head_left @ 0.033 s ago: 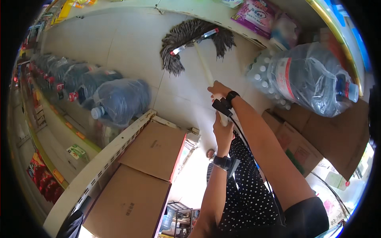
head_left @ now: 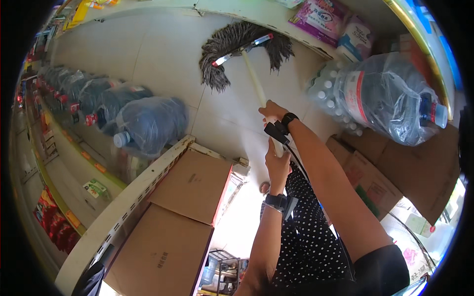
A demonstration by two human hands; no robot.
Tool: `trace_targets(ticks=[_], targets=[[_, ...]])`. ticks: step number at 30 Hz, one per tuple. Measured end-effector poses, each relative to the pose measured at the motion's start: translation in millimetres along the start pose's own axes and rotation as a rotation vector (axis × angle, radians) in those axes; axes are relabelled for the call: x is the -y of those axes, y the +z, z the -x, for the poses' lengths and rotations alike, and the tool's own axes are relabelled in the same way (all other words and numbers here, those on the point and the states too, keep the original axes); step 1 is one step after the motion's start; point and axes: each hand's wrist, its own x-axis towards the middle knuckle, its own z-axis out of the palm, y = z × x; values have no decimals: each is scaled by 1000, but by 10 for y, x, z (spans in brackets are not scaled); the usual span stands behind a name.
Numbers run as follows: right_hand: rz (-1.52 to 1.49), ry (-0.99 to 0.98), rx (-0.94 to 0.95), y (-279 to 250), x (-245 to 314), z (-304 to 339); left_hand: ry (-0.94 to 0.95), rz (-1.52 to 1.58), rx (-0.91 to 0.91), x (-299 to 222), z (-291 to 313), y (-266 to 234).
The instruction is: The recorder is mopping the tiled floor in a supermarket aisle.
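Mop (head_left: pixel 251 70): hd (head_left: pixel 234 37) on flr (head_left: pixel 163 52) beyond R grip (head_left: pixel 274 112), L grip (head_left: pixel 278 162); both clasp pole (head_left: pixel 256 86).

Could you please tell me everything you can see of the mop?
The mop has dark grey, stringy strands, fabric-like, spread in an arch on the pale tiled floor. A shiny, metal-looking clamp with red ends crosses the head. The slim cream handle slants back toward the person, gripped by the right hand nearer the head and the left hand below. Whether the strands are wet is unclear.
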Motion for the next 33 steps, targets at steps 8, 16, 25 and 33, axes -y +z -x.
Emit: trace_targets(ticks=[8, 16, 25, 33], targets=[[-330, 99, 22, 673, -284, 220, 107, -219, -61, 778, 173, -565], [-398, 253, 62, 1614, -1049, 1220, -202, -424, 25, 1272, 1282, -1173], [-833, 272, 48, 2994, -2253, 2292, -256, -626, 221, 1488, 2469, -1805], [-1119, 351, 98, 2801, -1842, 2791, -185, -792, 314, 1545, 2552, -2081]])
